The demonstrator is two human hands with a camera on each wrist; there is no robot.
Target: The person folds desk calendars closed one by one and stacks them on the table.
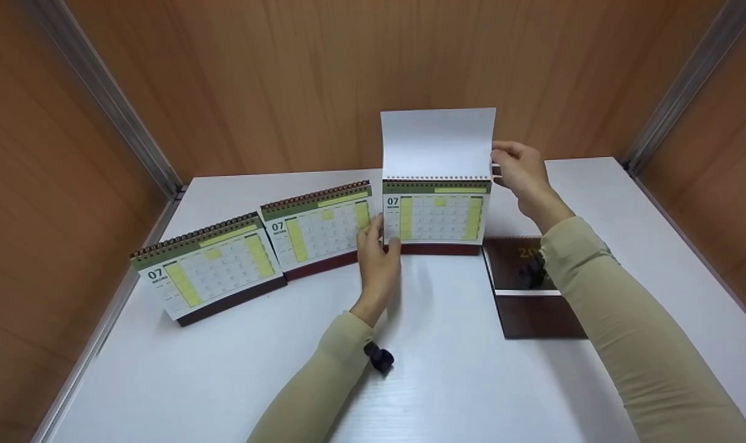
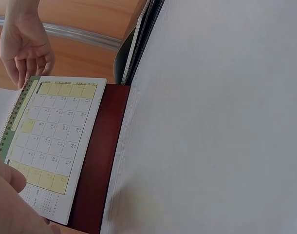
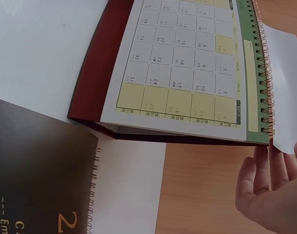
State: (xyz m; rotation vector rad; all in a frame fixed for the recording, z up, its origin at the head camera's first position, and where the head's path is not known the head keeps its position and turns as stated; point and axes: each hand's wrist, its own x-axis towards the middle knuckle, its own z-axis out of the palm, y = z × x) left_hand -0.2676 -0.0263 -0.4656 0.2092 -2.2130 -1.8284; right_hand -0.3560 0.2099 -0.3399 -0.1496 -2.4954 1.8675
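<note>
In the head view, a spiral-bound desk calendar [image 1: 437, 220] stands showing month 07, on a dark red base. One white page [image 1: 437, 144] is lifted above its rings. My left hand [image 1: 379, 267] grips the calendar's lower left edge, with the thumb at the front. At the upper right corner, my right hand [image 1: 523, 175] pinches the lifted page by its side edge, near the rings. The right wrist view shows those fingers [image 3: 263, 175] partly behind the page and the calendar's top. The left hand's thumb [image 2: 14, 178] lies over the calendar's front in the left wrist view.
Two similar calendars showing 07 stand at the left, one at the far left [image 1: 210, 267] and one in the middle [image 1: 317, 234]. A dark brown calendar [image 1: 539, 317] lies on the white table [image 1: 446, 369] under the right forearm. Wooden panels [image 1: 286, 80] enclose the table.
</note>
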